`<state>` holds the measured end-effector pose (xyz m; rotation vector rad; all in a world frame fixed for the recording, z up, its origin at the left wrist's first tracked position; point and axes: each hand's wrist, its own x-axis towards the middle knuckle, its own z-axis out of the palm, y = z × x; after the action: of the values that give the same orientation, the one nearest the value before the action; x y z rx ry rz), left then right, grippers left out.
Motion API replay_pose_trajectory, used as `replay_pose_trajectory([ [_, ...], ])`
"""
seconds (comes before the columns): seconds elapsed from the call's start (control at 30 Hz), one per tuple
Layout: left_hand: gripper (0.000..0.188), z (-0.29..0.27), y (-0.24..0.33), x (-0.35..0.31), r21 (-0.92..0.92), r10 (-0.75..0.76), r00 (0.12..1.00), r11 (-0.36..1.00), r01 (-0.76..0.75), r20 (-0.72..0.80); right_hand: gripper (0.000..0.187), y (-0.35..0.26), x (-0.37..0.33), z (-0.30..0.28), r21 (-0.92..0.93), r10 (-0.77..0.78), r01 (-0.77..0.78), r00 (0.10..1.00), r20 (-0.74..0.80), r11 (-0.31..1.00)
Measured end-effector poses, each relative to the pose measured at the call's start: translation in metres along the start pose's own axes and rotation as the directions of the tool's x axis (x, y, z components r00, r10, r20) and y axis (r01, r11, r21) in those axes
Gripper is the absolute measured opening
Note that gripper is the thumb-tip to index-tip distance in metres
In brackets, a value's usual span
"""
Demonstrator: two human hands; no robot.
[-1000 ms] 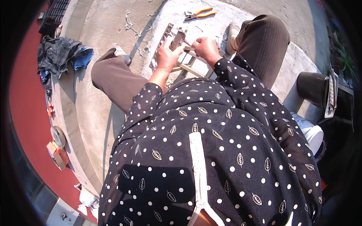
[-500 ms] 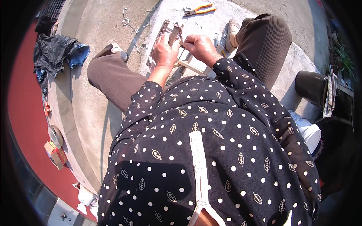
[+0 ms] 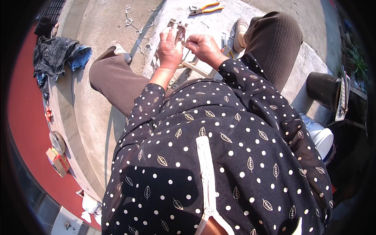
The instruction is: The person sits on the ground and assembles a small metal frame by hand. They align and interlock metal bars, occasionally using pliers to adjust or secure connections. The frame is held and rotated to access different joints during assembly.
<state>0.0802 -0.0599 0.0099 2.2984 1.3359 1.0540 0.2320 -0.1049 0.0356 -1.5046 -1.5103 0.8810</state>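
Between my knees stands a pale, narrow-barred frame [image 3: 197, 69], perhaps of a small stool; my hands and shirt hide much of it. My left hand [image 3: 170, 51] is closed over its far left end, with the fingers curled around the bars. Close beside it, my right hand [image 3: 204, 47] is pinched, thumb and fingertips together against the same end of the frame. Whatever thin piece it holds is too small to make out. Beyond both hands, pliers with orange handles [image 3: 205, 9] lie with their jaws to the left on the pale slab.
White strip scraps [image 3: 133, 24] litter the concrete at the far left. A black plastic bag [image 3: 53, 56] lies by the red floor [image 3: 29, 113]. On the right are a dark bucket [image 3: 323, 89] and a white bucket [image 3: 322, 141]. My knees flank the frame.
My left hand has shifted its grip, its fingers now further over the frame's end. My right hand has drawn slightly left, nearer to it. The frame's far end has tilted a little.
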Motion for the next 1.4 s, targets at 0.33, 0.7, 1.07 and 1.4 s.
replay_pose_trajectory([
  [0.33,0.043,-0.003,-0.005,-0.001,-0.072,0.009,1.0,0.997,-0.008,0.016,0.013,0.006,0.004,0.003,0.044,0.013,-0.014,1.0,0.014,0.999],
  [0.7,0.031,-0.004,-0.001,-0.001,0.012,0.047,0.992,0.999,-0.049,0.113,0.015,0.001,0.008,0.005,0.173,0.096,-0.114,0.989,0.111,0.978],
  [1.07,0.018,-0.005,0.006,0.001,-0.049,-0.084,0.994,0.995,0.087,0.07,0.017,0.0,0.019,-0.006,0.362,0.339,-0.362,0.932,0.127,0.859],
  [1.4,0.016,-0.001,0.01,0.001,-0.14,-0.098,0.993,0.985,0.106,0.059,0.011,0.026,0.025,0.014,0.81,0.545,-0.481,0.8,0.25,0.334],
])
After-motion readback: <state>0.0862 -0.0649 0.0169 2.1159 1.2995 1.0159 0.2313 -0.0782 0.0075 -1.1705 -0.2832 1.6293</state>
